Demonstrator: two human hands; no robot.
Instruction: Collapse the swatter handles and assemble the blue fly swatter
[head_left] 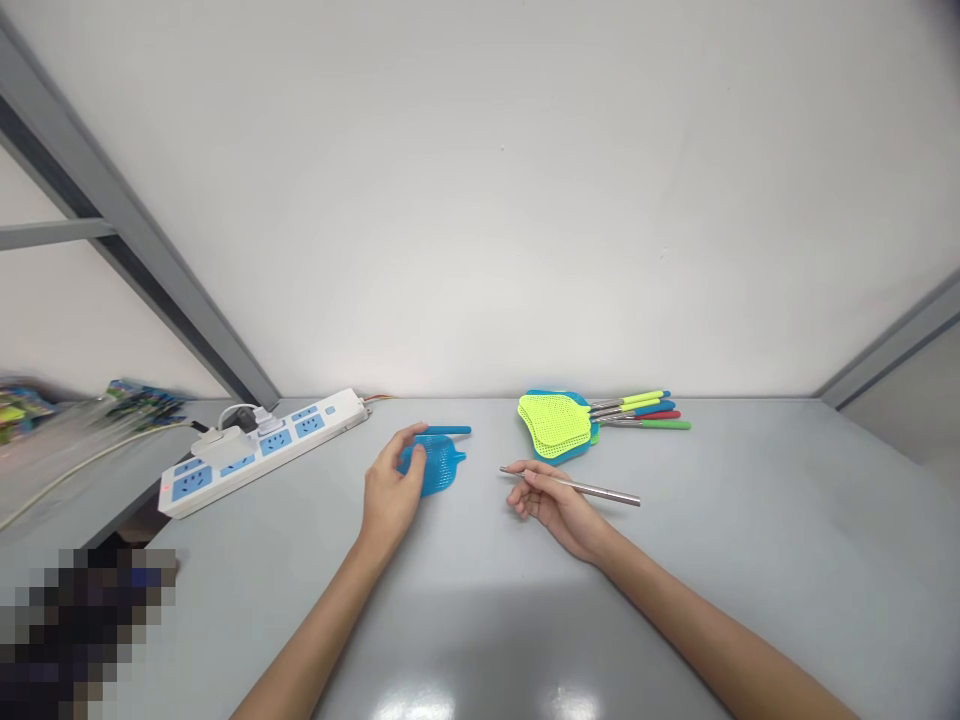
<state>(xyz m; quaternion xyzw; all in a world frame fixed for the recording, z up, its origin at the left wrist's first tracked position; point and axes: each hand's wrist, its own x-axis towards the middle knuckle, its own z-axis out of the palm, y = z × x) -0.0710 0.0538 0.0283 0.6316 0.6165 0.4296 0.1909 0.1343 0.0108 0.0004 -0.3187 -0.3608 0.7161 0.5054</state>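
Observation:
My left hand is closed on a blue fly swatter head, thumb over its perforated face and the short socket pointing right. Just behind that head lies a blue handle grip, close to my left fingertips; whether they touch it I cannot tell. A thin silver metal rod is pinched between the thumb and fingers of my right hand. Its narrower end points left toward the blue head, with a gap between them. The rod's wider end reaches out to the right.
Behind my right hand, several fly swatters with yellow-green heads and colored grips lie piled near the wall. A white power strip with plugs stands at left. Plastic-wrapped items lie farther left. A grey frame post borders the table.

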